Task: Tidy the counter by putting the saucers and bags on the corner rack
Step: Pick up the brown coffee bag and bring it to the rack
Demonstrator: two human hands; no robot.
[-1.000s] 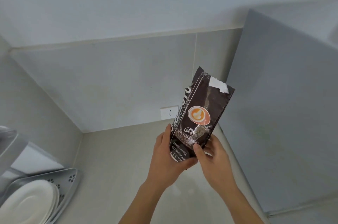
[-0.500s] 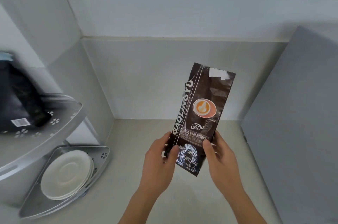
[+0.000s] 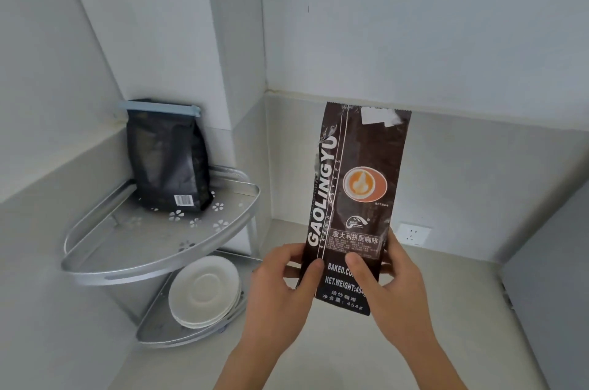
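Standing upright in the air above the counter [image 3: 446,310], the dark brown coffee bag [image 3: 353,198] you hold shows its printed front toward you, with white lettering running up its left side and an orange cup emblem near the middle. Your left hand [image 3: 283,287] grasps its lower left edge, thumb across the front and fingers curled behind. Your right hand [image 3: 392,291] pinches the lower right part, thumb pressed on the front over the print and fingers wrapped round the back edge. Both forearms rise from the bottom of the view and meet at the bag's base. To the left, apart from your hands, the corner rack [image 3: 153,265] sits in the wall corner: a black bag [image 3: 165,160] sealed with a pale blue clip [image 3: 162,107] stands on its upper shelf, and a stack of white saucers [image 3: 204,291] rests on the lower one. A wall socket [image 3: 414,234] shows just right of the bag you hold.
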